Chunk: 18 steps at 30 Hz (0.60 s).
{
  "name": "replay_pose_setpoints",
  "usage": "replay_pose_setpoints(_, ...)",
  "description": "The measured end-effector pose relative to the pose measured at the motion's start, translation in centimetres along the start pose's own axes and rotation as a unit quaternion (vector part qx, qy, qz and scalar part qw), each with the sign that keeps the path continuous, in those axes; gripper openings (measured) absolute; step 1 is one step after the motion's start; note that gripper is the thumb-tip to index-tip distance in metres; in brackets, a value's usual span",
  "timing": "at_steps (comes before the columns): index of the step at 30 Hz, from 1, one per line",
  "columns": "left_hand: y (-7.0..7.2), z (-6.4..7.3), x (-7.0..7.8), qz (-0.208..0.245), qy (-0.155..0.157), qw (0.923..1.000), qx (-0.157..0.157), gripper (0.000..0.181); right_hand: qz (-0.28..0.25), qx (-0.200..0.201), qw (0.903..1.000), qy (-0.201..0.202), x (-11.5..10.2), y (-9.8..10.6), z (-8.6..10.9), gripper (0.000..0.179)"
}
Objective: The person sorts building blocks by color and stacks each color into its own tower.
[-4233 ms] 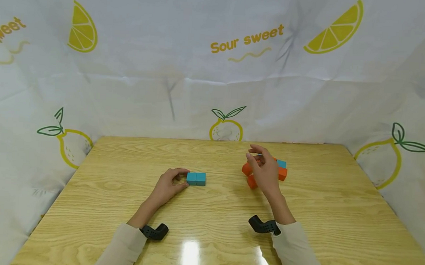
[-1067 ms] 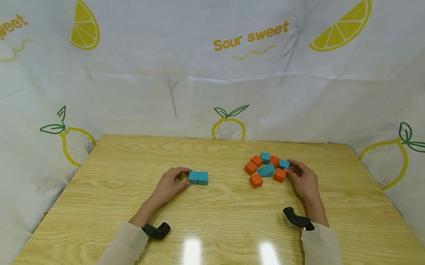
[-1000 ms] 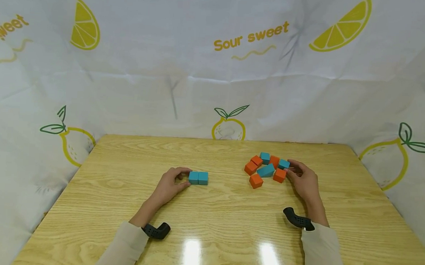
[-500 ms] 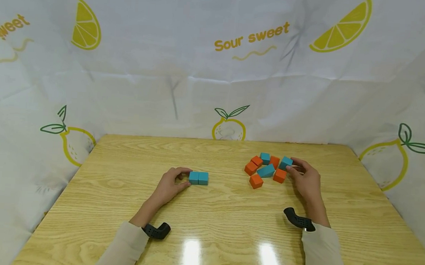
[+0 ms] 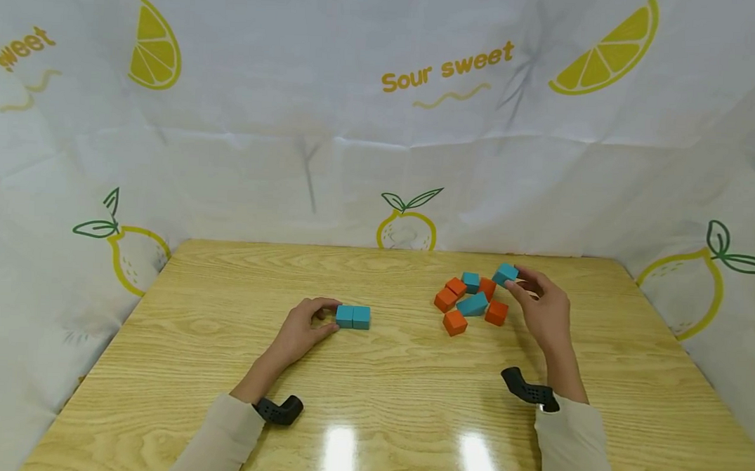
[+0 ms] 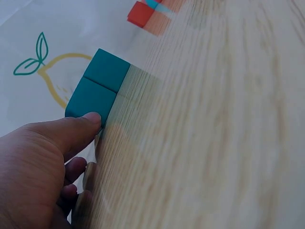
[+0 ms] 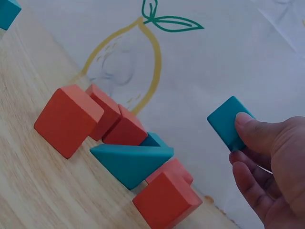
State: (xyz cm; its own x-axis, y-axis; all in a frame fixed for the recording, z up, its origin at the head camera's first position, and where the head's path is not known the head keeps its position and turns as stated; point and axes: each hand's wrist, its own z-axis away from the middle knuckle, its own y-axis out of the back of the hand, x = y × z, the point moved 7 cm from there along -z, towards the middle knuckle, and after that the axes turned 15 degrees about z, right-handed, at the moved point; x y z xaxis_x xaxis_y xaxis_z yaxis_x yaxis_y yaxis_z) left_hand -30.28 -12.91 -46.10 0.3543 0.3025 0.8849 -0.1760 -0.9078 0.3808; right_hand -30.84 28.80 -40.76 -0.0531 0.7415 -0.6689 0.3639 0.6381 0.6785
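My right hand (image 5: 546, 317) pinches a blue cube (image 5: 505, 274) between thumb and fingers, raised above the table at the right rear of the loose blocks. In the right wrist view, that cube (image 7: 224, 125) is well apart from the others, with the thumb on its face. Two more blue cubes stand side by side left of centre. My left hand (image 5: 299, 330) holds the left cube (image 5: 344, 317) with thumb and fingers at its near and far sides. The right cube (image 5: 361, 318) is flush against it. In the left wrist view the thumb presses the nearer cube (image 6: 89, 98).
Several orange cubes (image 5: 455, 322) lie loosely grouped right of centre. Among them are a blue wedge (image 5: 473, 304) and another blue block (image 5: 470, 282) behind it. The wooden table (image 5: 383, 390) ends at a white lemon-print cloth (image 5: 278, 182) at the back and sides.
My right hand moved from over the blocks to their right side, took hold of a blue cube there and lifted it. The left hand stays on its cube.
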Motion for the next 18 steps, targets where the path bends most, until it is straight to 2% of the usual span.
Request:
replay_pose_setpoints(7,0.0,0.0,0.1,-0.004,-0.005,1.0,0.004,0.041,-0.016,-0.013,0.9995,0.024,-1.8,-0.2,0.0,0.047)
replay_pose_setpoints(18,0.0,0.0,0.1,-0.003,-0.002,1.0,0.001,0.04,-0.044,-0.036,0.9969,0.054,-4.5,-1.5,0.4,0.045)
